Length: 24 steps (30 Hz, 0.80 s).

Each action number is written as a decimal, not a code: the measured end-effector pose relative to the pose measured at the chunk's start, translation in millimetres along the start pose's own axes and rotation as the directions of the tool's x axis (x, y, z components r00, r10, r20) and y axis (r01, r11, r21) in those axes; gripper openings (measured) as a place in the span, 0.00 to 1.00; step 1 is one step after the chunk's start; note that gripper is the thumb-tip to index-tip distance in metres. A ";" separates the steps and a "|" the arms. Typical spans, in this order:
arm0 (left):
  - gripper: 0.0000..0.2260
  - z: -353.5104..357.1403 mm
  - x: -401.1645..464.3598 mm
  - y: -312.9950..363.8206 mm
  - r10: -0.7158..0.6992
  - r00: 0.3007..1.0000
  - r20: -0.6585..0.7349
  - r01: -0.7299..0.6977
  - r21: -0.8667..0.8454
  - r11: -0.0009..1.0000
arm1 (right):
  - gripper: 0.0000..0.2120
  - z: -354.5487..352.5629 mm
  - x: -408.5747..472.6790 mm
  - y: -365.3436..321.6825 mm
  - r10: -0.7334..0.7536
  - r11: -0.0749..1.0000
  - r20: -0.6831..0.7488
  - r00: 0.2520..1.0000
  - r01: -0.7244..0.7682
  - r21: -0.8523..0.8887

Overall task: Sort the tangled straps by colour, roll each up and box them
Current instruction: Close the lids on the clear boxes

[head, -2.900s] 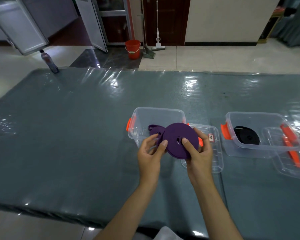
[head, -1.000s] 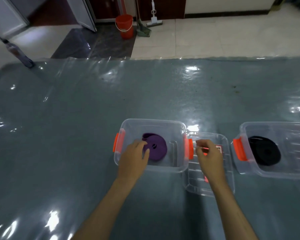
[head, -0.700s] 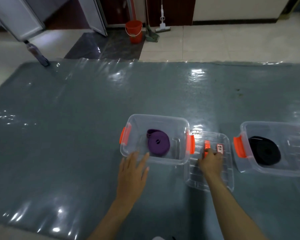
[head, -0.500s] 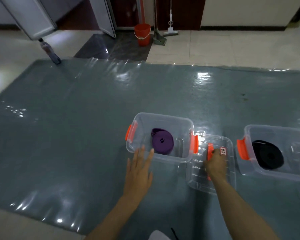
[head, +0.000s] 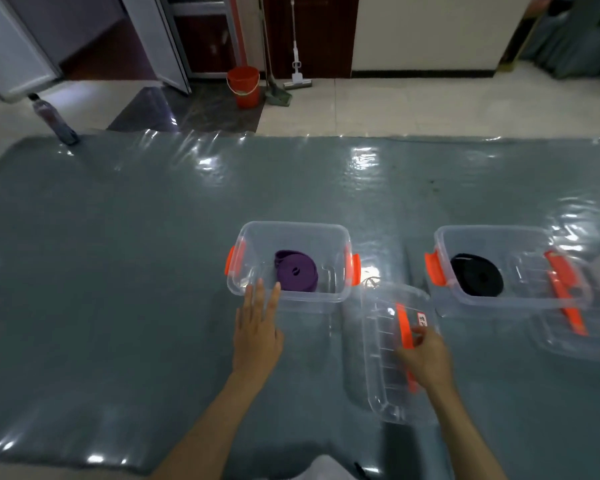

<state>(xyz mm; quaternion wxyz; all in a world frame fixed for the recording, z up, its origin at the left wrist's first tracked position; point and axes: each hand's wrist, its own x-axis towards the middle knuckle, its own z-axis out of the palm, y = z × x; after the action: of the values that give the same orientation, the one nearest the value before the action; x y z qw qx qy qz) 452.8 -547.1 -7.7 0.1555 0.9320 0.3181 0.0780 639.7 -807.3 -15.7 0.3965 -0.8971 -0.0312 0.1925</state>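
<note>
A rolled purple strap (head: 297, 276) lies inside a clear box (head: 329, 296) with orange latches at the table's middle. My left hand (head: 257, 332) is flat and spread, fingertips touching that box's near wall. To the right, my right hand (head: 425, 356) grips the orange handle of a clear lid (head: 385, 386), which is tilted with its far edge raised off the table. A rolled black strap (head: 477, 274) rests in a second clear box (head: 520, 301) further right.
A second clear lid (head: 568, 337) with an orange handle leans against the right box. The table (head: 118, 271) is covered in shiny grey plastic sheet. A bottle (head: 52, 119) stands at its far left corner. An orange bucket (head: 243, 86) and mops stand on the floor beyond.
The purple roll went from both hands into the left box. My left hand came out to the box's near wall. My right hand took the lid's handle and lifted its far edge.
</note>
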 end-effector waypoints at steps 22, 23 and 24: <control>0.14 -49.4 75.3 -34.0 -0.340 0.906 -0.253 0.110 -0.633 0.766 | 0.21 77.2 63.1 -192.6 -0.522 0.691 0.314 0.793 0.609 -0.390; 0.13 -52.5 89.1 -35.9 -0.339 0.921 -0.191 0.139 -0.652 0.745 | 0.20 87.9 65.2 -201.6 -0.531 0.663 0.345 0.774 0.633 -0.400; 0.14 -53.4 102.1 -37.7 -0.333 0.935 -0.123 0.177 -0.653 0.736 | 0.21 98.9 66.3 -209.2 -0.544 0.634 0.379 0.749 0.662 -0.398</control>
<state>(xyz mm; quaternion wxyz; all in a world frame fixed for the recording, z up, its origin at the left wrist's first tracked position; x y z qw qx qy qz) 498.6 -443.0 34.4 0.4306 0.7563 0.4146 0.2660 684.6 -581.3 53.9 0.1799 -0.8774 -0.4249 0.1317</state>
